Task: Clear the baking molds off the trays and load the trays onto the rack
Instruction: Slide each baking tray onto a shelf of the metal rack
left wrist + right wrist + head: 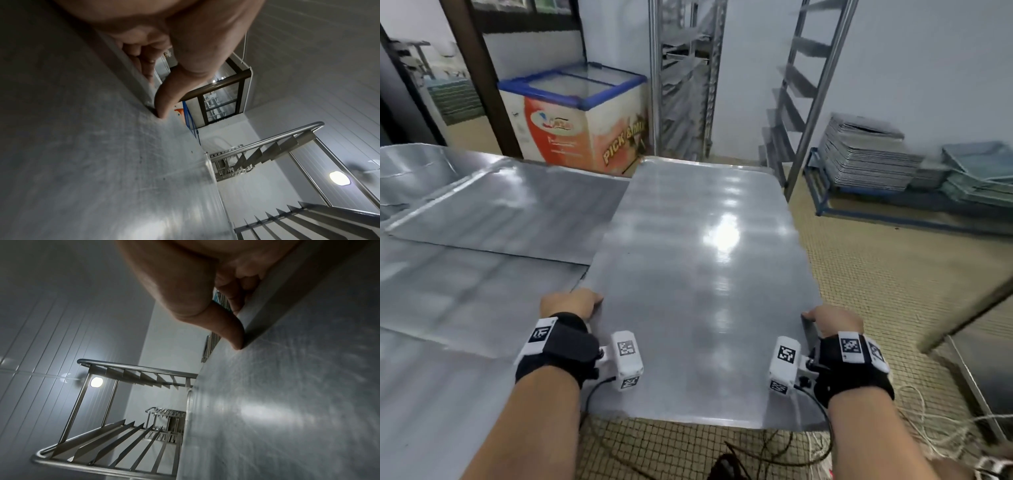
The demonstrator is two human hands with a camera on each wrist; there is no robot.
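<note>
I hold a large bare metal tray (698, 274) flat in front of me, lengthwise, partly over the floor. My left hand (577, 301) grips its left rim near the close end, thumb (164, 104) on the top face, fingers curled under the rim. My right hand (832, 318) grips the right rim the same way, thumb (234, 334) pressed on the tray (287, 386). No baking molds lie on it. The steel rack (804, 85) with angled runners stands ahead to the right; its runners (123, 443) show in both wrist views.
A steel table (465, 274) with another flat tray (510, 212) lies to my left. A second rack (685, 78) and a chest freezer (582, 116) stand ahead. A stack of trays (869, 161) sits on a low blue frame at right. Cables trail on the tiled floor (893, 274).
</note>
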